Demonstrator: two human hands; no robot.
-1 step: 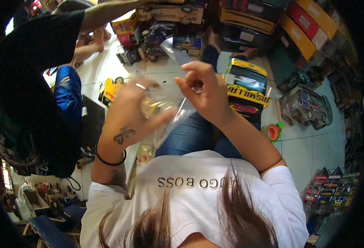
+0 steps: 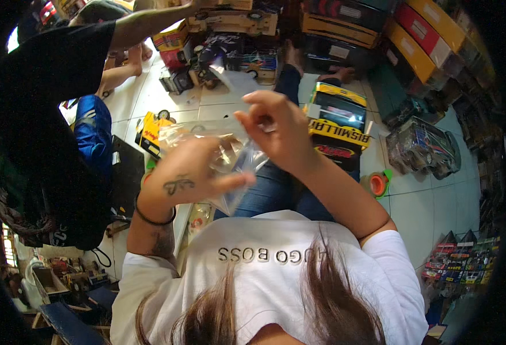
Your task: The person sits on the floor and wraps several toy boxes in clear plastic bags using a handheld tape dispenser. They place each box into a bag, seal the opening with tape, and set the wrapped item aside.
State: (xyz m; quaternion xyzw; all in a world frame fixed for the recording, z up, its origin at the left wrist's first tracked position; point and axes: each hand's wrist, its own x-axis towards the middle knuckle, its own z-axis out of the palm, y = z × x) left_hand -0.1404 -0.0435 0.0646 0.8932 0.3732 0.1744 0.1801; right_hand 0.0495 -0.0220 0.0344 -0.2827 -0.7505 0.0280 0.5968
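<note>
A clear plastic bag [image 2: 238, 156] is spread between my two hands, above my lap. My left hand [image 2: 186, 169] is at the bag's left side, its thumb stretched away from the fingers. Crinkled plastic lies over and around those fingers, partly hiding them. On the other side, my right hand [image 2: 279, 129] is raised with its fingers curled and the thumb and index finger close together, gripping the bag's edge. A yellow toy truck [image 2: 156, 131] lies on the floor beyond my left hand. To the right of my legs stands a larger yellow and black toy truck [image 2: 339, 123].
An orange and green tape roll [image 2: 377, 184] rests on the tiles at my right. Farther right is a plastic-wrapped model vehicle [image 2: 422, 146]. Stacked boxes [image 2: 345, 23] stand at the back. A co-worker in a black shirt [image 2: 63, 69] is close at my left.
The bag has opened out toward the left, around my left hand's fingers. My left hand has shifted slightly down, and my right hand slightly left.
</note>
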